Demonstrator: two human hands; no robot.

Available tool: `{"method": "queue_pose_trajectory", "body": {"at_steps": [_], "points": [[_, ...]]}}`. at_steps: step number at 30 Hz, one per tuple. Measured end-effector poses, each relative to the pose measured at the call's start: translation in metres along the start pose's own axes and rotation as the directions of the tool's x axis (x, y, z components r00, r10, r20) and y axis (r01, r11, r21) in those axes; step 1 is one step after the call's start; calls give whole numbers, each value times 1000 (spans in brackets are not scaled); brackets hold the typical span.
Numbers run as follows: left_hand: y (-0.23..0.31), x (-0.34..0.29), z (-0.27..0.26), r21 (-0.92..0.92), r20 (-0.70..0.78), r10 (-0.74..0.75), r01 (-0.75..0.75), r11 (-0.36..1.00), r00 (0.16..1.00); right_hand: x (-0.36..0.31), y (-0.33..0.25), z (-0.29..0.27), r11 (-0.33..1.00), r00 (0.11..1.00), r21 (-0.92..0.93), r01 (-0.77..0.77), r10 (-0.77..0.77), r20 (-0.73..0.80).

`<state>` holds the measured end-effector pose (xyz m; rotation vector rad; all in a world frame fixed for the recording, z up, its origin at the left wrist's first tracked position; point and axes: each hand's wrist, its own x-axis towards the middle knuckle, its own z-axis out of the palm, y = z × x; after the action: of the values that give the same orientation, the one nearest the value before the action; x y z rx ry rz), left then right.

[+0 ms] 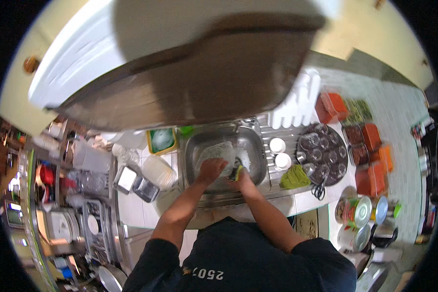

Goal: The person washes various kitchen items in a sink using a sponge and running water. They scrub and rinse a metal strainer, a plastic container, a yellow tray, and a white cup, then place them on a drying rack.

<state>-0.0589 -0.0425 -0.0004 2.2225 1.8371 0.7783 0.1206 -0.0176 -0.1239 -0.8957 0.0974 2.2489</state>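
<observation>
Over the steel sink (pixel 262 168), my left hand (pixel 213 169) is closed on the near edge of a clear, whitish plastic container (pixel 218 152). Just right of it, my right hand (pixel 240 180) grips a yellow and dark sponge (pixel 237 171) close to the container's right side. I cannot tell whether the sponge touches the container. The faucet (pixel 248 120) stands at the sink's far edge. White patches that look like suds lie on the sink floor right of the container.
Right of the sink are two white cups (pixel 277 145), a green cloth (pixel 295 177), a dark round tray with several glasses (pixel 321 163) and scissors (pixel 319 191). Left are stacked plastic containers (pixel 158 171) and a yellow-green tub (pixel 161 140). A large brown-and-white overhang (pixel 194 82) fills the top.
</observation>
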Motion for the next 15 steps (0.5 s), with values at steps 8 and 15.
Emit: {"method": "queue_pose_trajectory", "body": {"at_steps": [8, 15], "points": [[30, -62, -27, -13, -238, -143, 144, 989, 961, -75, -56, 71, 980, 951, -198, 26, -86, -298], [12, -273, -130, 135, -655, -496, 733, 666, 571, -65, -7, 188, 898, 952, -383, -218, 282, 119]]}}
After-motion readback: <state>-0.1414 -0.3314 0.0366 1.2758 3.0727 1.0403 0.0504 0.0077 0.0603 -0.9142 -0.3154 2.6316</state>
